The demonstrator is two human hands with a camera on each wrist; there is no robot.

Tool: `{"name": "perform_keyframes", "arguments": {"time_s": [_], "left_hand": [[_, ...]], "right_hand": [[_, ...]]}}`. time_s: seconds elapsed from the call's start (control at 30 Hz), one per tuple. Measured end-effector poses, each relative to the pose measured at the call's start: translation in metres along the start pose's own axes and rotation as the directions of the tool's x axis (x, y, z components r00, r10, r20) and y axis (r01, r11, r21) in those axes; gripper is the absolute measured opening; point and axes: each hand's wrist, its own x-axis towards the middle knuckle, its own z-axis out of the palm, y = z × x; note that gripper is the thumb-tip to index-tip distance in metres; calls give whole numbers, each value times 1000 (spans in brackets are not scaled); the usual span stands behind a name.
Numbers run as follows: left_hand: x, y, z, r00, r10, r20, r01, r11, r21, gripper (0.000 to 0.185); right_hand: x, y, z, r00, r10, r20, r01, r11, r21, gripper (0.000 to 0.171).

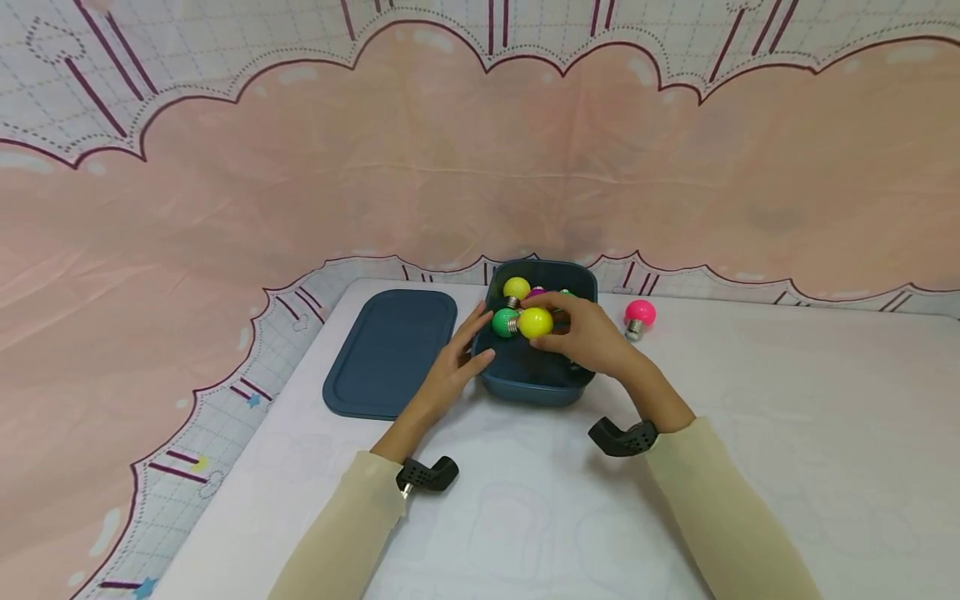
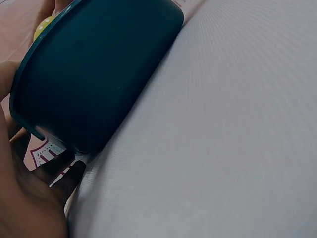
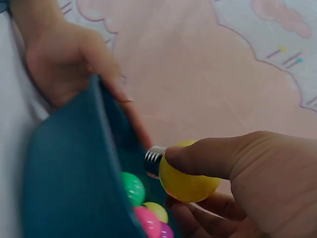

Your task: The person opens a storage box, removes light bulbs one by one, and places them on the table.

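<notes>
A dark blue bin [image 1: 534,387] stands on the white table and holds several coloured bulbs, among them a green bulb [image 1: 503,322] and a second yellow bulb [image 1: 516,288]. My right hand [image 1: 581,332] pinches a yellow bulb [image 1: 535,322] by its globe, just above the bin's opening, with the metal base pointing left. In the right wrist view thumb and fingers wrap that yellow bulb [image 3: 187,182] over the bin [image 3: 69,168]. My left hand [image 1: 457,362] rests with straight fingers against the bin's left wall [image 2: 94,69].
The bin's flat blue lid [image 1: 390,352] lies on the table to the left of the bin. A pink bulb [image 1: 640,314] lies loose on the table right of the bin. A pink patterned backdrop rises behind the table.
</notes>
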Motion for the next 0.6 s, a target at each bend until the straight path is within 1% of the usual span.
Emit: {"name": "perform_keyframes", "arguments": {"time_s": [0.17,0.33,0.5,0.6], "left_hand": [[1,1,0,1000,2,-7,-2,1000,3,54],[0,2,0,1000,-12,-10,13,1000,11,53],[1,1,1,1000,-19,-8,19,1000,9,54],[1,1,1,1000,-15,-5,15,1000,3,54]], "right_hand": [[-4,1,-16,999,37,-31,-35,997,73,50],[-7,3,-28,995,63,-75,-53,991,126,52],[-13,4,-42,985,105,-133,-88,988,127,53],[-15,7,-50,979,118,-167,-95,986,139,53]]}}
